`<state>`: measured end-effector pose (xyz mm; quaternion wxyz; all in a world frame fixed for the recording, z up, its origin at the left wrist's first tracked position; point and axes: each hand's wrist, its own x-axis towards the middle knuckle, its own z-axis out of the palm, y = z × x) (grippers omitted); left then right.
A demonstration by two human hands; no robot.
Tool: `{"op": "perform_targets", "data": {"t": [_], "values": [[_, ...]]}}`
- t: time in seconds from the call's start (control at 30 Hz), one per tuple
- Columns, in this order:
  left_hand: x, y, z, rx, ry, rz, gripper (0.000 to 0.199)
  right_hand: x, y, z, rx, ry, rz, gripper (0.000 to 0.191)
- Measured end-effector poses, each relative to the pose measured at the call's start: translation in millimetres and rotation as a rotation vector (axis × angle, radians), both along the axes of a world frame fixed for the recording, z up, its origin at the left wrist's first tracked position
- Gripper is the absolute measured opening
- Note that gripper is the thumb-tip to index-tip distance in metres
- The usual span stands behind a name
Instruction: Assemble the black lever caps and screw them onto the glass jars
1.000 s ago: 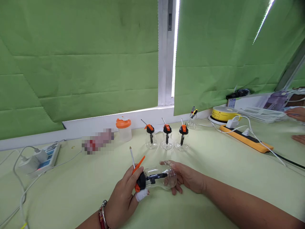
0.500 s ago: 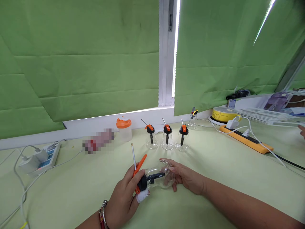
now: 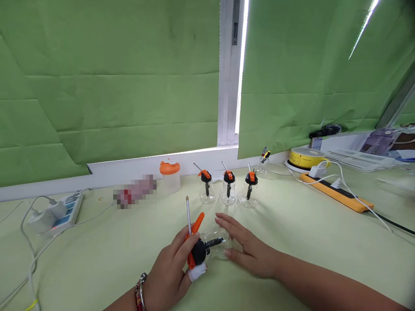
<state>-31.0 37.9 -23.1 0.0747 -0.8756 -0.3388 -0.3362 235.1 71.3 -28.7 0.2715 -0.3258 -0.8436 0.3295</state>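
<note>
My left hand [image 3: 177, 263] is wrapped round the black and orange lid [image 3: 198, 250] of a clear glass bottle [image 3: 223, 248] that lies on its side in the air or on the table; I cannot tell which. A metal spout [image 3: 188, 214] and an orange flap [image 3: 198, 222] stick up from the lid, and a black part points into the glass. White tape covers a fingertip of this hand. At the bottle's rounded base, my right hand [image 3: 251, 248] has its fingers spread around the glass.
Three similar lidded glass bottles [image 3: 228, 190] stand upright behind my hands. Further off are an orange-lidded cup [image 3: 170, 177], a yellow round container [image 3: 304, 158], an orange power strip [image 3: 340, 193] and, at left, a white power strip [image 3: 76, 214] with cables.
The fingers of my right hand have spread apart around the bottle's base. My left hand has shifted slightly right with the lid, which has turned a little. The hand at the far right edge is gone.
</note>
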Motion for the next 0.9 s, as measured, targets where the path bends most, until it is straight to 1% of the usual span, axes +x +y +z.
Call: {"op": "perform_targets", "data": {"t": [0.07, 0.13, 0.23, 0.3, 0.43, 0.6, 0.73, 0.9], "values": [[-0.4, -0.5, -0.3, -0.038, -0.033, -0.021, 0.065, -1.7, -0.4, -1.9, 0.038, -0.054, 0.007, 0.083], [0.2, -1.0, 0.1, -0.088, -0.083, -0.081, 0.066, -4.0, 0.3, -3.0, 0.024, -0.104, -0.043, 0.096], [2.5, -1.4, 0.0, -0.187, -0.144, -0.187, 0.068, -6.6, 1.5, -1.6, -0.023, -0.138, -0.130, 0.099], [3.6, -1.5, -1.8, -0.243, -0.144, -0.211, 0.070, -7.2, 1.8, 0.5, -0.023, -0.117, -0.153, 0.097], [3.4, -1.5, -5.7, -0.318, -0.094, -0.174, 0.073, -6.6, 1.8, 4.5, -0.030, -0.075, -0.156, 0.086], [4.1, -0.7, -1.4, -0.409, 0.032, -0.028, 0.071, -6.3, 2.1, 5.7, -0.045, -0.066, -0.148, 0.081], [6.8, 3.0, 3.5, -0.483, 0.189, 0.063, 0.070, -6.6, 2.1, 5.2, -0.062, -0.082, -0.170, 0.083], [5.9, 7.5, 6.1, -0.593, 0.449, 0.074, 0.075, -5.3, 3.4, 3.8, -0.057, -0.093, -0.156, 0.083]]}}
